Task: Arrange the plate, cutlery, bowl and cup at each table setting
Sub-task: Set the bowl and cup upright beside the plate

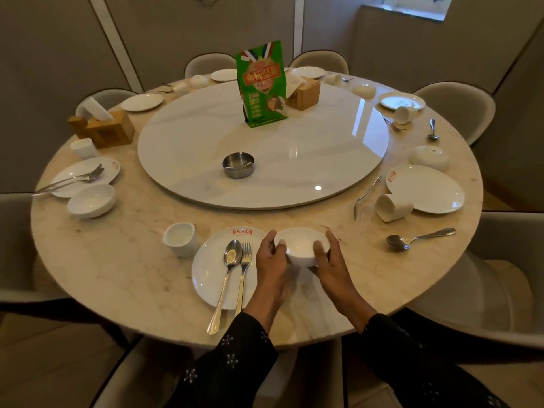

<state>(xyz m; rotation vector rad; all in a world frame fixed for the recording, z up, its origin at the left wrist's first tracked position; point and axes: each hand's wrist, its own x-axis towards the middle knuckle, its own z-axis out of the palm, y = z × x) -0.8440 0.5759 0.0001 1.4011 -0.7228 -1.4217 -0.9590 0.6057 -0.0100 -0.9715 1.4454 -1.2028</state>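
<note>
A small white bowl (pixel 300 245) sits upright just right of the near white plate (pixel 209 275). My left hand (pixel 270 257) grips its left side and my right hand (pixel 328 254) grips its right side, thumbs over the rim. On the plate lie a spoon (pixel 228 278) and a fork (pixel 243 272), side by side with handles toward me. A white cup (pixel 180 239) stands upright to the plate's upper left.
At the right setting a plate (pixel 426 188), a tipped cup (pixel 393 207), an overturned bowl (pixel 429 157), a fork (pixel 365 195) and a spoon (pixel 418 238) lie scattered. The left setting has a plate (pixel 84 175), bowl (pixel 91 200) and cup (pixel 83 148). A steel ashtray (pixel 238 165) and green bag (pixel 263 83) sit on the turntable.
</note>
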